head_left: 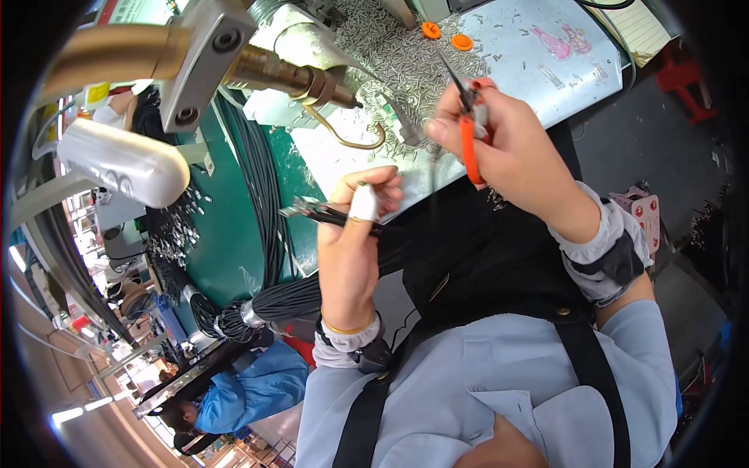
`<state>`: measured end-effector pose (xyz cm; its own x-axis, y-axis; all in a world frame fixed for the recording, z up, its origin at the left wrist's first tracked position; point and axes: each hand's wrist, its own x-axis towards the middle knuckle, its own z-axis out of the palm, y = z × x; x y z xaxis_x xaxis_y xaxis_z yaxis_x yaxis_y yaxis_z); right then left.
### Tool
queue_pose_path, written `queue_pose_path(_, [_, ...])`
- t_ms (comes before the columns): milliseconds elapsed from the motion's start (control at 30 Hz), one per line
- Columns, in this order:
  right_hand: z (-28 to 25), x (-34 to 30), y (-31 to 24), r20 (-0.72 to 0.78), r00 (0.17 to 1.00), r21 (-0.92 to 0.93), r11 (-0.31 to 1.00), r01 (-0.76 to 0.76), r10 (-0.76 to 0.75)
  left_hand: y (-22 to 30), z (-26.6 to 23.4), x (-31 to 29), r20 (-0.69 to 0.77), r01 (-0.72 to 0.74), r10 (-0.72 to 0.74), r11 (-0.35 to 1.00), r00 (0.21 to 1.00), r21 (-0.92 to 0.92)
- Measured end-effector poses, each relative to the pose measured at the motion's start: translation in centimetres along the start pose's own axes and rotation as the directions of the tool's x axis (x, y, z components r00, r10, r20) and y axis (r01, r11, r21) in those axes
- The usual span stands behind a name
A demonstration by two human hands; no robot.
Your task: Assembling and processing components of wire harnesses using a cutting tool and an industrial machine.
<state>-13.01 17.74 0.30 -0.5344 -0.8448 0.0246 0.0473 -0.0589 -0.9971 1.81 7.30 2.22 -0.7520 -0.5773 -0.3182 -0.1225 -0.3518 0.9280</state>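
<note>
My left hand [349, 257] is closed around a few thin black cables [312, 209], whose bare metallic ends stick out to the left. White wrapping [364, 204] covers its thumb. My right hand [519, 144] grips a pair of scissors [470, 152] with orange handles, the dark blades pointing up and away from me. Between and beyond the hands, a small metal fixture [404, 125] stands on the worktop. A heap of small silvery metal pins [398, 47] spreads behind it.
A machine head with a metal nozzle [335, 90] and a bent copper tube [351, 144] overhangs the left side. Long bundles of black cable [285, 303] lie across the green mat [211, 253]. Two orange caps [462, 42] sit at the back. A person in blue [253, 390] is at lower left.
</note>
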Motion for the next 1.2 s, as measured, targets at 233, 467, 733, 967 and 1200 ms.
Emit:
queue_pose_path(233, [1.4, -1.7, -1.7, 0.282, 0.928, -0.200, 0.931, 0.305, -0.244, -1.8, 0.7, -2.5, 0.284, 0.179, -0.184, 0.983, 0.941, 0.044])
queue_pose_path(467, [2.5, -2.5, -0.1, -0.023, 0.949, -0.452, 0.850, 0.271, -0.315, -1.1, 0.5, -2.8, 0.143, 0.016, -0.019, 1.000, 0.990, 0.025])
queue_pose_path(733, [2.3, -3.4, 1.1, 0.265, 0.557, -0.728, 0.216, 0.651, -0.787, 0.2, 0.0, -3.2, 0.198, 0.168, -0.123, 0.959, 0.972, -0.229])
queue_pose_path(967, [2.2, -2.9, 3.1, 0.145, 0.685, -0.476, 0.556, 0.681, -0.714, -0.3, -1.1, -2.9, 0.220, 0.105, -0.038, 0.947, 0.975, -0.303])
queue_pose_path(1200, [2.1, -3.1, 2.5, 0.208, 0.663, -0.548, 0.476, 0.688, -0.719, -0.6, -0.7, -2.8, 0.112, 0.145, -0.120, 0.957, 0.986, -0.252])
